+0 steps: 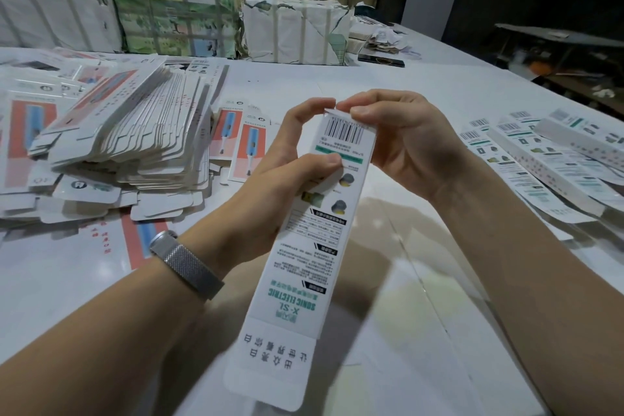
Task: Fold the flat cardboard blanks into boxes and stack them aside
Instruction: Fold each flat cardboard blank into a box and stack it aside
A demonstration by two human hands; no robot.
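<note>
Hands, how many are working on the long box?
2. The left hand grips the box on its left side; the right hand pinches the flap at its far end, above the barcode.

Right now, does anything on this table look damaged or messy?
Yes. The wrapped bundles at the back have torn, ragged paper, and the pile of flat blanks on the left leans and slumps sideways. The box in both hands looks intact.

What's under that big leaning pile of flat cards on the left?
Under the leaning pile of flat blanks lie more loose blanks, spread on the white table. What sits beneath its middle is covered, so it can't be seen.
</note>
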